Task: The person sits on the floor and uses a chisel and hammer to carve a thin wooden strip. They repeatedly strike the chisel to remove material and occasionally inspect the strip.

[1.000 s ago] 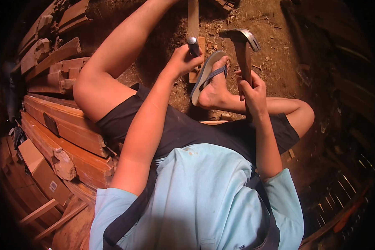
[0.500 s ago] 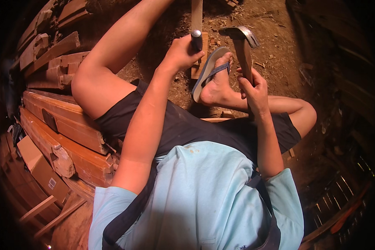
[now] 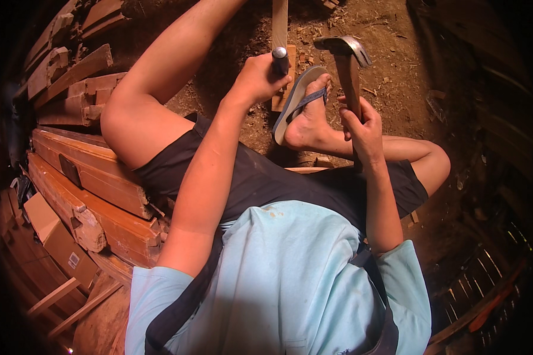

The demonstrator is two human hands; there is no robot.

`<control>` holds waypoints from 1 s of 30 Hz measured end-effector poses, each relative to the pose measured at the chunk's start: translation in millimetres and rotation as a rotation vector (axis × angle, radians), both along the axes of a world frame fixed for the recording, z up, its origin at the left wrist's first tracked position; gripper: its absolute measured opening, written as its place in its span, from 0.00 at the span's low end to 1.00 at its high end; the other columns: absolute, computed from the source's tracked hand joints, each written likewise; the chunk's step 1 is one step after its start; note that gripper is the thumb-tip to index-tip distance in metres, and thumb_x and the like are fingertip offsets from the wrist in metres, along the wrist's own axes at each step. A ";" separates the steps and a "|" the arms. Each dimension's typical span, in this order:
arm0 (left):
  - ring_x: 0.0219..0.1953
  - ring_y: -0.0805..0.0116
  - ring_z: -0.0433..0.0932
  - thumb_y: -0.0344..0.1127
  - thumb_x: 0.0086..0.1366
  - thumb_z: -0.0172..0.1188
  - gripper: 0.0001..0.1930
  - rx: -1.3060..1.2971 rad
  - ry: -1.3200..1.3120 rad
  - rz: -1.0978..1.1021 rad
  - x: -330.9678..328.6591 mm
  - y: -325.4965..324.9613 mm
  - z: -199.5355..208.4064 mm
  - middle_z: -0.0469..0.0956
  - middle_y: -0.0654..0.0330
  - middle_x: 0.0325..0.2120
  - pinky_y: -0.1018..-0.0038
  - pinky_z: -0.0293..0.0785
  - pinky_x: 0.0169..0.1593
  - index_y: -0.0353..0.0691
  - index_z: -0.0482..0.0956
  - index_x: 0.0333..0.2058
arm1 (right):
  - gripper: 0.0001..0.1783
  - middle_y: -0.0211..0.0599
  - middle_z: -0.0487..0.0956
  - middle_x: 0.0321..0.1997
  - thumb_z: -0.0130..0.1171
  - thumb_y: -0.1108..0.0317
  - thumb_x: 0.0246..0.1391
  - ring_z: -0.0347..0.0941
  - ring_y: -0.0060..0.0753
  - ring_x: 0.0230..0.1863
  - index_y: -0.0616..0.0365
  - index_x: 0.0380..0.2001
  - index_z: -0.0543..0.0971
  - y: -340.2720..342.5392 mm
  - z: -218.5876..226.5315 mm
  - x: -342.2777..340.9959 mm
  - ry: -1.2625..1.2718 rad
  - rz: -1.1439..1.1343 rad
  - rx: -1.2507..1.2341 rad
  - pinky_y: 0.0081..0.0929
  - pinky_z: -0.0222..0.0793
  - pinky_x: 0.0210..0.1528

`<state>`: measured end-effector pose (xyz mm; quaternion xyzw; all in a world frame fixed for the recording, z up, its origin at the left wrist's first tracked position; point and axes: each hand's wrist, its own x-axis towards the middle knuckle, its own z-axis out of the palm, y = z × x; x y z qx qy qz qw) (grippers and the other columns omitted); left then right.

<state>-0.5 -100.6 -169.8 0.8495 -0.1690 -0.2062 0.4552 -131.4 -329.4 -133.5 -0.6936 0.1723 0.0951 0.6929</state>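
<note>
My left hand (image 3: 259,80) is closed round the dark handle of a chisel (image 3: 279,59), its round metal cap facing up; the blade is hidden beneath the fist. Under and beyond that hand lies a narrow wooden board (image 3: 280,26), with another wood piece (image 3: 278,103) below it. In my right hand (image 3: 365,131) is a claw hammer (image 3: 349,80), gripped by its brown wooden handle. The hammer's metal head is raised, to the right of the chisel and apart from it. My sandalled foot (image 3: 307,121) rests between the two hands.
Stacked wooden beams (image 3: 95,171) line the left side, with more rough timber (image 3: 71,89) farther up. A cardboard box (image 3: 62,242) stands at lower left. Wood chips lie scattered over the dirt floor (image 3: 397,71). My bent legs frame the work.
The hammer head has shifted slightly to the right. The chisel's capped end has tipped or dropped a little toward me. Both hands keep their grips.
</note>
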 end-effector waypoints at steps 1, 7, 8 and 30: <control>0.38 0.70 0.81 0.31 0.54 0.70 0.15 -0.028 0.008 0.006 0.0 0.1 0.5 0.82 0.59 0.33 0.71 0.76 0.46 0.38 0.78 0.40 | 0.13 0.23 0.69 0.22 0.56 0.71 0.59 0.61 0.11 0.17 0.63 0.46 0.75 0.1 0.4 -0.2 0.001 -0.003 0.001 0.12 0.57 0.18; 0.38 0.70 0.81 0.32 0.54 0.70 0.16 0.050 -0.009 -0.024 1.4 0.5 3.1 0.82 0.58 0.33 0.71 0.76 0.46 0.38 0.78 0.41 | 0.13 0.23 0.69 0.22 0.55 0.70 0.59 0.61 0.11 0.17 0.63 0.46 0.75 2.0 2.9 0.2 -0.004 0.005 -0.014 0.13 0.57 0.17; 0.38 0.70 0.81 0.32 0.54 0.70 0.16 0.043 -0.001 -0.021 1.4 0.9 2.5 0.82 0.58 0.33 0.72 0.76 0.46 0.38 0.78 0.41 | 0.13 0.23 0.69 0.22 0.55 0.70 0.59 0.61 0.11 0.17 0.63 0.46 0.75 2.2 2.7 0.3 -0.005 0.007 -0.020 0.13 0.57 0.17; 0.36 0.64 0.81 0.33 0.53 0.71 0.15 0.046 -0.056 -0.038 3.5 2.9 -2.6 0.82 0.57 0.31 0.69 0.76 0.45 0.38 0.79 0.39 | 0.13 0.22 0.69 0.21 0.54 0.70 0.60 0.60 0.11 0.16 0.62 0.46 0.75 3.0 0.5 0.1 0.006 -0.002 -0.024 0.13 0.56 0.17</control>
